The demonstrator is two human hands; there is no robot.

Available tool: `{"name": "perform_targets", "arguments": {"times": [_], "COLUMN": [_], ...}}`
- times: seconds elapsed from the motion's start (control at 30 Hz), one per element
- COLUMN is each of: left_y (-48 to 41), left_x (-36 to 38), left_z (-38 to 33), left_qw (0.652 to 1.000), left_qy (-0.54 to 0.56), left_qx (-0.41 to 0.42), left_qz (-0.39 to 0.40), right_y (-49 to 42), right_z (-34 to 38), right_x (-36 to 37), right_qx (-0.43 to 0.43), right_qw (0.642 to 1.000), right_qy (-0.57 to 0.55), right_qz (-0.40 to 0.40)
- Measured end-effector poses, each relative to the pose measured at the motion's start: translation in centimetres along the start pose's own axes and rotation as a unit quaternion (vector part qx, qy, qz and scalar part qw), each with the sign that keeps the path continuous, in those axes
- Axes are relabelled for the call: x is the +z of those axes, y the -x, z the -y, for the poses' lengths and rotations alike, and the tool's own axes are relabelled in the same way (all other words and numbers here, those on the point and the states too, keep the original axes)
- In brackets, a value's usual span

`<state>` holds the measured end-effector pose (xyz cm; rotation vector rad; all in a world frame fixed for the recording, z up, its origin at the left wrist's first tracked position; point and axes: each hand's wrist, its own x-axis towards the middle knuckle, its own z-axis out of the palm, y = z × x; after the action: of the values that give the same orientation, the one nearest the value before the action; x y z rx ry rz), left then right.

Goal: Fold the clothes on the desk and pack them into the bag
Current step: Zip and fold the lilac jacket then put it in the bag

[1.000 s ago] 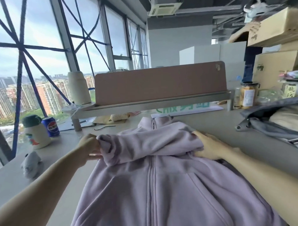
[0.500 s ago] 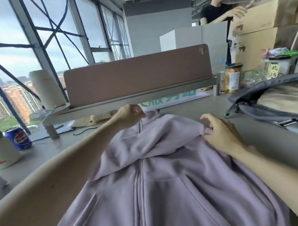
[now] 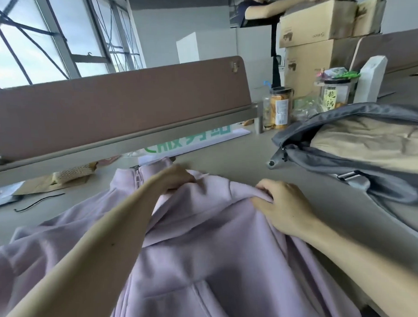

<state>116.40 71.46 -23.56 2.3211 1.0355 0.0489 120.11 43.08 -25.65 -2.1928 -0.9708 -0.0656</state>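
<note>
A lilac zip-up hoodie (image 3: pixel 207 265) lies front-up on the grey desk (image 3: pixel 246 161), its collar toward the desk divider. My left hand (image 3: pixel 178 177) reaches across the garment and grips folded fabric near the collar. At the hoodie's right shoulder my right hand (image 3: pixel 283 205) pinches a fold of cloth with curled fingers. An open grey bag (image 3: pixel 345 153) lies to the right on the desk, with beige cloth (image 3: pixel 373 143) showing inside.
A brown desk divider (image 3: pixel 121 107) on a metal rail stands just behind the hoodie. Snack jars (image 3: pixel 281 108) and cardboard boxes (image 3: pixel 317 29) sit at the back right. A person leans on the boxes. A black cable (image 3: pixel 39 202) lies at the left.
My left hand has moved from the hoodie's left side across to the collar, carrying fabric with it. The right hand stays at the right shoulder. The view has swung right.
</note>
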Motion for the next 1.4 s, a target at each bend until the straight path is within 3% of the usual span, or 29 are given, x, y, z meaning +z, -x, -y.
{"name": "perform_targets", "arguments": {"times": [0.1,0.2,0.23,0.37,0.47,0.57,0.67,0.73,0.83,0.9,1.07,1.13,1.2,1.3,1.4], "left_y": [-1.6,-2.4,-2.6,-3.7,-3.1,-0.9,5.4,10.2,14.6,14.8,14.0,13.8,13.9,14.8,16.9], "left_x": [-0.7,-0.6,-0.2,2.2,1.9,1.4,3.1,5.0,8.0,9.5,10.5,11.1,11.3,11.4,10.8], "left_z": [0.5,0.3,0.2,0.2,-0.8,-2.6,-5.5,-7.0,-7.3,-5.9,-1.3,-0.4,-0.1,0.3,0.6], "left_qw": [0.993,0.984,0.984,0.987,0.988,0.95,0.905,0.904,0.908,0.881,0.918,0.924,0.924,0.915,0.908], "left_qy": [-0.002,0.083,0.074,-0.035,-0.062,-0.15,-0.112,-0.095,-0.173,-0.232,-0.229,-0.21,-0.192,-0.19,-0.183], "left_qx": [0.055,0.071,0.074,0.095,0.102,0.215,0.354,0.398,0.36,0.373,0.315,0.318,0.329,0.354,0.376], "left_qz": [-0.102,-0.142,-0.146,-0.127,-0.1,-0.168,-0.208,-0.123,0.128,0.175,0.072,0.044,0.015,-0.017,-0.039], "right_y": [-0.5,-1.3,-1.3,0.7,3.5,7.2,10.7,12.4,13.9,14.5,16.7,18.0,19.2,19.8,20.0], "right_z": [-0.9,-2.1,-2.5,-5.0,-6.0,-5.9,-5.0,-4.7,-4.9,-5.5,-6.8,-7.7,-8.6,-8.5,-7.9], "right_x": [-0.8,-1.9,-2.1,-3.2,-5.5,-7.4,-8.0,-7.7,-6.6,-6.6,-7.1,-5.3,-3.8,-4.3,-4.5], "right_qx": [-0.005,0.007,0.011,0.071,0.096,0.101,0.109,0.116,0.097,0.088,0.113,0.138,0.161,0.186,0.155], "right_qw": [0.999,0.995,0.997,0.984,0.981,0.976,0.977,0.979,0.985,0.989,0.982,0.974,0.966,0.944,0.971], "right_qy": [-0.015,-0.03,-0.012,0.105,0.098,0.081,0.072,0.114,0.133,0.121,-0.088,-0.119,-0.167,-0.271,-0.181], "right_qz": [-0.045,-0.096,-0.077,0.122,0.139,0.175,0.169,0.123,0.043,0.006,-0.12,-0.135,-0.118,-0.019,0.036]}}
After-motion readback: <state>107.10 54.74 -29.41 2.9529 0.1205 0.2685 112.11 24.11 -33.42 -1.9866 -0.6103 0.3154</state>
